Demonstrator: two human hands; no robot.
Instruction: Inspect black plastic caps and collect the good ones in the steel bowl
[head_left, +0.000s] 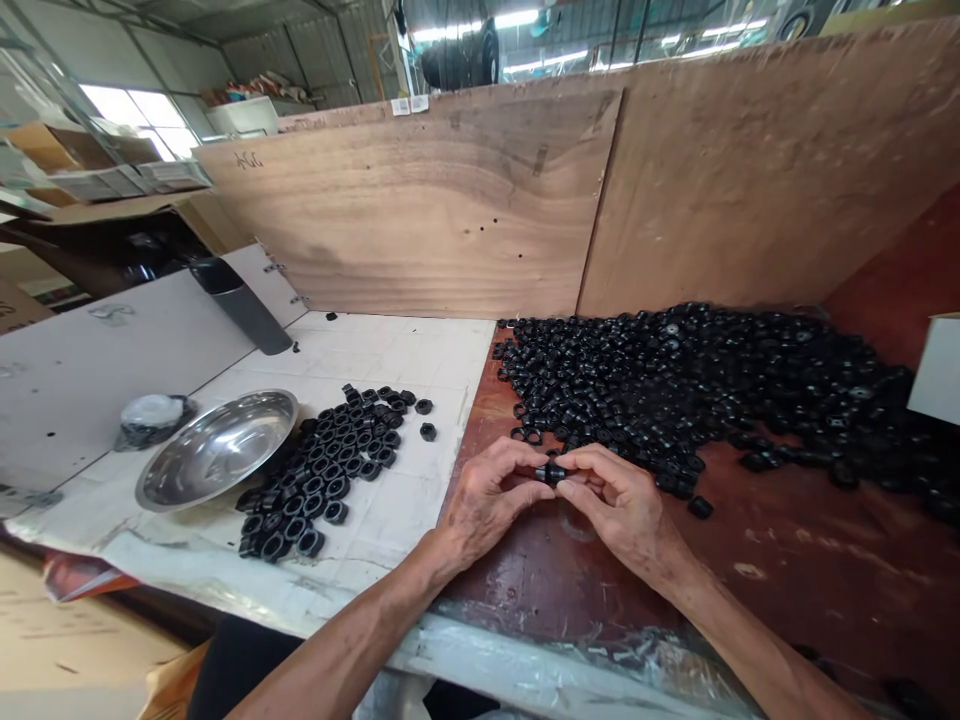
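Observation:
Between the fingertips of both hands is a small black ring-like plastic part [551, 473], partly hidden by the fingers. My left hand [495, 495] pinches its left side, and my right hand [619, 500] pinches its right side. The hands meet above the red-brown board [525, 570]. Just beyond them spreads a big heap of small black plastic parts [645, 380], with a few loose rings at its near edge. To the left, a group of black hex nut-like rings [330, 465] lies on the white surface [420, 480].
A shiny metal bowl [225, 450] rests tilted against the black rings at left. Behind it are a wrapped roll [152, 412] and a dark bottle [244, 305] leaning on the side panel. A tall wooden board [435, 210] closes the back. A white box [937, 365] stands at far right.

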